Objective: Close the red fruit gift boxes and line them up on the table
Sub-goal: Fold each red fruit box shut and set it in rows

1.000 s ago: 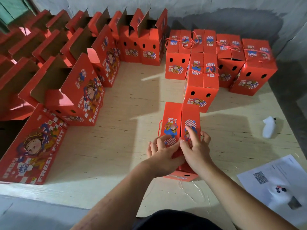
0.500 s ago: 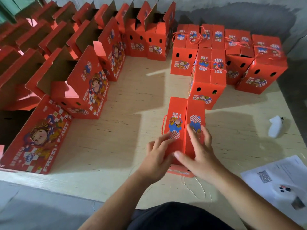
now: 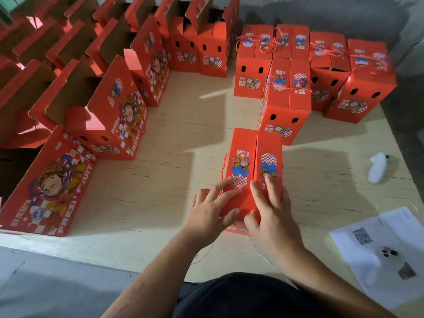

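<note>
A red fruit gift box (image 3: 254, 152) stands in front of me on the wooden table (image 3: 183, 138), its two top flaps folded shut. My left hand (image 3: 211, 212) lies flat on the left flap with fingers spread and the thumb at the near end. My right hand (image 3: 273, 216) presses flat on the right flap. A red cord handle shows at the box's left side. Just behind it stands a closed box (image 3: 286, 97), with several more closed boxes (image 3: 330, 65) lined up at the back right.
Several open boxes (image 3: 110, 104) with raised flaps stand along the left and back. One box (image 3: 48, 184) lies on its side at the near left edge. A white plastic item (image 3: 378, 167) and a printed sheet (image 3: 387, 251) lie to the right.
Both hands went from curled over the near end of the box to lying flat, fingers straightened, on the closed flaps. The view shifted down slightly.
</note>
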{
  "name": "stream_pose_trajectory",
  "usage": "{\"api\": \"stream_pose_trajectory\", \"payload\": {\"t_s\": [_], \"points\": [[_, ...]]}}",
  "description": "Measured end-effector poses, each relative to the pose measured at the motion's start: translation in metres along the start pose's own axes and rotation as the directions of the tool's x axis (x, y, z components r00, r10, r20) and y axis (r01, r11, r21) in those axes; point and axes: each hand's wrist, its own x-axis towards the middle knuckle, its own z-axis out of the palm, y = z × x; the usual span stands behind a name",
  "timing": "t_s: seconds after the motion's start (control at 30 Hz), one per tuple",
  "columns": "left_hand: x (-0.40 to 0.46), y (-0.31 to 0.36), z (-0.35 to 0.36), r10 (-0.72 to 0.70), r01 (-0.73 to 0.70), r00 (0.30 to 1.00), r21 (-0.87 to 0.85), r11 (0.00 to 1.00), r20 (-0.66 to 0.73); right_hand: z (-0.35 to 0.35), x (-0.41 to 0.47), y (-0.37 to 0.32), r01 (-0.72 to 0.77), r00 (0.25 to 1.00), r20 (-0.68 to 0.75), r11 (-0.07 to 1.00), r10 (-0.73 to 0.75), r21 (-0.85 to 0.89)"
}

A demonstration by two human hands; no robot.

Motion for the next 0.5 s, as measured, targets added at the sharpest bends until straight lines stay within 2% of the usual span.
{"api": "stream_pose_trajectory", "payload": {"t_s": [0.13,0.33,0.4,0.5], "points": [[-0.001,0.0,0.0,-0.001,0.001,1.0,0.024,1.0,0.002,-0.002,-0.006,0.002,-0.033,0.997,0.072,0.999,0.036,-0.042],[-0.002,0.002,-0.004,0.02,-0.014,0.999,0.135,0.991,-0.039,-0.013,-0.001,0.004,-0.058,0.998,0.042,0.998,0.056,0.038],[-0.003,0.009,-0.002,0.01,0.004,0.997,0.175,0.985,-0.078,-0.014,0.001,0.003,-0.037,0.997,0.07,0.999,0.035,0.03],[0.0,0.023,0.001,0.019,0.0,0.993,0.162,0.987,-0.115,-0.017,0.003,0.006,0.002,0.997,0.077,0.994,-0.01,0.109]]}}
